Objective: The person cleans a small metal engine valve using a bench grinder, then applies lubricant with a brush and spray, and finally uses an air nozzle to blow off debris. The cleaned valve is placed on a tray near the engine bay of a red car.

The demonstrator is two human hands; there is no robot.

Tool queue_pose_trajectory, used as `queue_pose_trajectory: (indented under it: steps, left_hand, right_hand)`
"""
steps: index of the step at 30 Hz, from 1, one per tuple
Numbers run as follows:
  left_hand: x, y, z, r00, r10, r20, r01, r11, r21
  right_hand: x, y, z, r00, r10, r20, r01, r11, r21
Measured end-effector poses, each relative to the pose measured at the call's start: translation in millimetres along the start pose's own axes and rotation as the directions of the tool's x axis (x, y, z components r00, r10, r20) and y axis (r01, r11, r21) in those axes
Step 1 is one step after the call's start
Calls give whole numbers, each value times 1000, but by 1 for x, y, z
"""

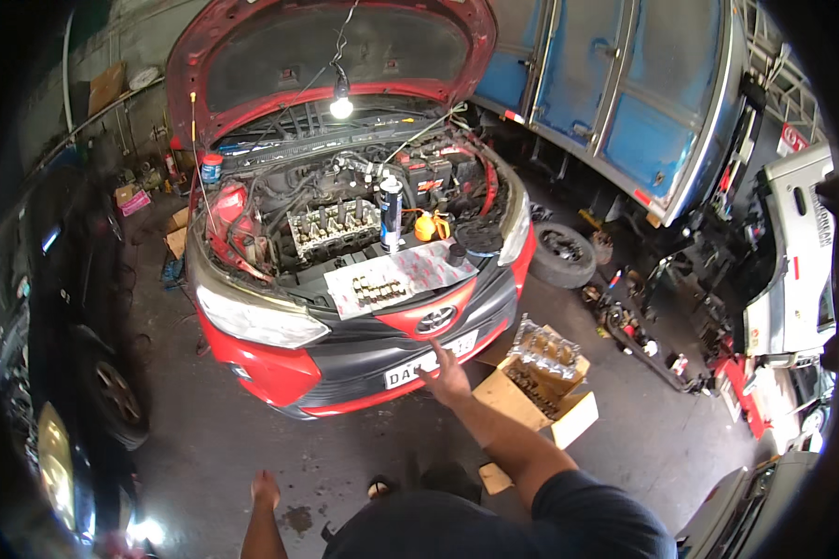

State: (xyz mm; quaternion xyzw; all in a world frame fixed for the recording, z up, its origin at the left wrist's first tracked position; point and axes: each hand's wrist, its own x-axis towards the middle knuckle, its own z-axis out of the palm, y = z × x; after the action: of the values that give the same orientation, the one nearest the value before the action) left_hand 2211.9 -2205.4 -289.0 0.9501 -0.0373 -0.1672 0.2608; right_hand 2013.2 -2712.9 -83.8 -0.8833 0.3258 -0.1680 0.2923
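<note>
My right hand (447, 377) reaches forward in front of the grille of a red car (289, 377). Its fingers are apart with nothing in them, the index finger stretched toward the front bumper. Low at the left, my left hand (265, 488) hangs over the floor, its fingers mostly hidden. Across the car's front edge lies a pale printed sheet (443, 270) bearing several small metal parts (378, 291) in rows. Behind it stand a tall dark spray can (391, 214) and an orange oil can (429, 226). The exposed engine (331, 226) sits under the raised hood (326, 47).
An open cardboard box (508, 396) with metal parts stands on the floor right of my right arm. Beyond it lie a wheel (561, 253) and scattered car parts. A lit bulb (341, 107) hangs over the engine. A dark car (75, 307) stands left, a blue truck body (639, 112) right.
</note>
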Motion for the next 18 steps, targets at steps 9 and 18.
queue_pose_trajectory:
  steps: [9,18]
  left_hand:
    - [27,132,-21,954,-3,-301,-138,884,-447]
    - [-132,22,58,899,-397,184,233,789,568]
  right_hand:
    - [325,-28,-12,868,-388,-309,406,914,-6]
    - [518,-67,-4,766,-480,-427,580,802,140]
